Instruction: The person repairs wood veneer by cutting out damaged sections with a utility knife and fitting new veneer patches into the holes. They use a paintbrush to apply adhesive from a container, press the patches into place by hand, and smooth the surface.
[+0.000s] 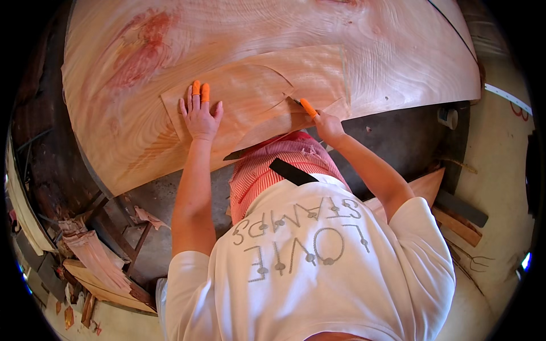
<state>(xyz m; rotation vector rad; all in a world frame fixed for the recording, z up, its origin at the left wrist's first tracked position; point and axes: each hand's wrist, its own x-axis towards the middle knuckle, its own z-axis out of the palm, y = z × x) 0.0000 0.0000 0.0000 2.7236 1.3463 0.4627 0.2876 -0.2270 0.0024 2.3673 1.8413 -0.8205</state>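
Note:
A thin patch of wood veneer (pixel 250 94) lies on a much larger sheet of pale, wavy-grained veneer (pixel 398 57). My left hand (pixel 202 119) presses flat on the patch's left part, fingers spread, with orange finger covers on two of them. At the patch's right part, my right hand (pixel 327 125) is closed around a small knife (pixel 296 102), its dark tip touching the veneer. An orange cover is on the right index finger, stretched along the tool. Curved cut lines and a raised sliver show near the tip. Most of the knife is hidden by my fingers.
The large sheet's near edge runs just before my waist, where a black strap end (pixel 293 171) hangs over striped red cloth (pixel 273 170). Veneer scraps (pixel 99 256) lie low at the left. Wooden offcuts (pixel 458 224) lie on the floor at the right.

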